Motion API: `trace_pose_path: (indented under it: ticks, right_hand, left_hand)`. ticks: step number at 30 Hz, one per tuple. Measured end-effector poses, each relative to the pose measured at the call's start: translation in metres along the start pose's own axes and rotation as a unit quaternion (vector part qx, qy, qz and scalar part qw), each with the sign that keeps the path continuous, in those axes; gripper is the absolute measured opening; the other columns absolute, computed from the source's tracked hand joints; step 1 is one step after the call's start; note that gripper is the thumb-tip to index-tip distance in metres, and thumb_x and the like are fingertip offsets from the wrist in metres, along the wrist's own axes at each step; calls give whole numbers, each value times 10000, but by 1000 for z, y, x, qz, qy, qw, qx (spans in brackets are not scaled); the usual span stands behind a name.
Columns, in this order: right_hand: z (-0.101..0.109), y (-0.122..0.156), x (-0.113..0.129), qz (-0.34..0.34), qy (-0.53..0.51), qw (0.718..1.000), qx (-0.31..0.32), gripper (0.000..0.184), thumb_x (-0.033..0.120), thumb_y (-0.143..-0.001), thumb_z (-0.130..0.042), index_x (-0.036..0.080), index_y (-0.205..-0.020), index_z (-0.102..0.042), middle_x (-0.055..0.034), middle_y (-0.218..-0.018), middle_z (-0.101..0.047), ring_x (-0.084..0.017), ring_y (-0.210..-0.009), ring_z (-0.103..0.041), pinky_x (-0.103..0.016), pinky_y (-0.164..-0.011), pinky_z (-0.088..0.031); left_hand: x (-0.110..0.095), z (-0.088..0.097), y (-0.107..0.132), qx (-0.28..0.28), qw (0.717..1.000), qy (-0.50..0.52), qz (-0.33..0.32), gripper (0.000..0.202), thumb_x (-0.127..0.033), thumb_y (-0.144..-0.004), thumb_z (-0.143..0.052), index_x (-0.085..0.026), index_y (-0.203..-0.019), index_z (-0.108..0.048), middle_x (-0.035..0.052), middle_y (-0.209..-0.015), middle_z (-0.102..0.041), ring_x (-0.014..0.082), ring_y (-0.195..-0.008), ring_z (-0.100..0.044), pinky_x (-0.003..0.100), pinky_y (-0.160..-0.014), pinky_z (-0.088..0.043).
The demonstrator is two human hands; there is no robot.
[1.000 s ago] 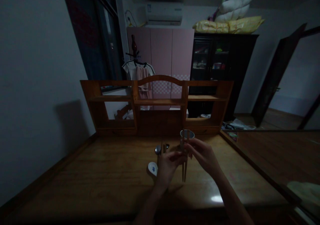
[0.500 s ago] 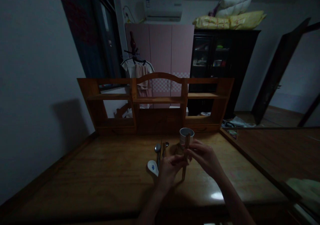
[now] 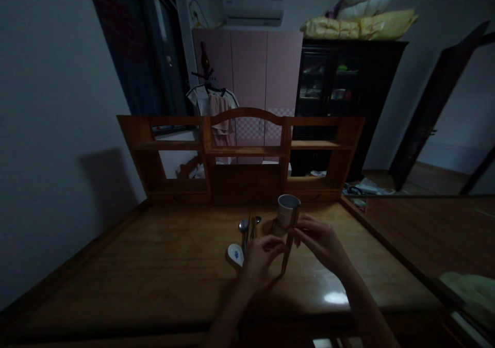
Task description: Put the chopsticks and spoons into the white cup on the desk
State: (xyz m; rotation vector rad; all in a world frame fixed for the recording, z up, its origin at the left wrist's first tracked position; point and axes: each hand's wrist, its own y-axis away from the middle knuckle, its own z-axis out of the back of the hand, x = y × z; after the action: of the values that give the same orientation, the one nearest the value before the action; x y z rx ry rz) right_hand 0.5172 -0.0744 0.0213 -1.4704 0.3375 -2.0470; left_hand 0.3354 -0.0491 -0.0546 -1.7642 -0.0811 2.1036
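Note:
A pair of wooden chopsticks [image 3: 287, 250] stands nearly upright above the wooden desk [image 3: 154, 270], leaning slightly right at the top. My right hand [image 3: 320, 242] pinches them near the upper end, and my left hand [image 3: 261, 258] closes on them lower down. Just behind the hands sits a grey cup [image 3: 288, 210]. Left of the hands lie metal spoons [image 3: 244, 228] and a white ceramic spoon with a blue mark [image 3: 235, 253].
A wooden shelf unit [image 3: 243, 154] stands along the desk's far edge. Beyond it are a pink wardrobe [image 3: 249, 69], a dark cabinet [image 3: 340, 80] with bedding on top, hanging clothes and an air conditioner. A second dark table [image 3: 433, 229] adjoins on the right.
The chopsticks have tilted from upright to leaning right at the top, and both hands have shifted slightly lower on them. The view has tipped down a little.

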Motion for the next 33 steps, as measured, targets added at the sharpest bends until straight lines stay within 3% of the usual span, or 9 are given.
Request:
trace_pose_path:
  ticks: [4, 6, 9, 12, 18, 22, 26, 30, 33]
  right_hand:
    - [5, 5, 1, -7, 15, 1000, -10, 150, 282, -921, -574, 175, -927, -678, -45, -877, -567, -142, -708, -586, -245, -595, -482]
    - [5, 7, 1, -7, 14, 1000, -12, 149, 289, -918, -580, 178, -921, -678, -46, -875, -569, -147, -714, -584, -249, -590, -481]
    - [4, 7, 1, -5, 14, 1000, -15, 150, 293, -913, -585, 176, -903, -679, -47, -865, -570, -153, -718, -585, -253, -587, -484]
    - [3, 7, 1, -6, 16, 1000, -20, 159, 293, -919, -573, 179, -920, -684, -49, -868, -573, -155, -718, -589, -254, -589, -489]
    - [8, 10, 5, -7, 25, 999, -37, 160, 291, -910, -583, 182, -853, -685, -42, -831, -576, -144, -677, -582, -240, -579, -484]
    - [10, 12, 7, -10, 43, 998, -42, 197, 316, -910, -579, 180, -812, -683, -47, -823, -588, -150, -677, -586, -238, -572, -484]
    - [7, 12, 4, -9, 38, 998, -49, 218, 338, -909, -579, 175, -803, -678, -49, -810, -582, -158, -688, -588, -247, -582, -487]
    - [3, 10, 0, -12, 11, 999, -48, 200, 344, -912, -578, 175, -884, -680, -49, -837, -572, -153, -682, -585, -252, -583, -484]
    - [1, 10, -1, -14, 2, 999, -48, 197, 345, -908, -584, 173, -883, -678, -47, -841, -574, -153, -689, -584, -249, -591, -482]
  left_hand:
    - [10, 23, -26, -21, 980, -198, 2, 294, -376, -914, -479, -171, -920, -690, 50, -906, -707, 165, -830, -650, 235, -717, -468]
    - [21, 29, -39, -26, 966, -256, 11, 235, -334, -885, -530, -153, -855, -678, 60, -857, -692, 176, -814, -633, 251, -711, -447]
    - [35, 26, -47, -6, 952, -305, 25, 125, -261, -748, -694, -147, -777, -653, 58, -831, -668, 197, -838, -611, 268, -727, -427]
    - [42, 16, -46, 17, 937, -347, 40, 223, -224, -641, -774, -143, -791, -630, 70, -890, -651, 222, -907, -593, 285, -764, -418]
    - [38, 12, -43, 18, 921, -382, 77, 82, -116, -728, -623, -145, -804, -614, 100, -946, -644, 235, -980, -587, 295, -817, -405]
    - [34, 22, -44, -15, 932, -350, 89, 78, -96, -710, -598, -156, -759, -603, 93, -868, -660, 235, -929, -612, 290, -782, -414]
    - [26, 36, -49, -54, 959, -265, 83, 89, -232, -808, -557, -164, -752, -568, 54, -720, -657, 193, -778, -635, 259, -694, -437]
    - [1, 51, -53, -71, 986, -143, 48, 258, -388, -937, -377, -162, -960, -500, 64, -791, -693, 159, -716, -659, 240, -642, -483]
    - [-27, 60, -47, -66, 996, 37, 38, 285, -421, -917, -457, -145, -981, -486, 104, -872, -703, 170, -742, -680, 271, -669, -533]
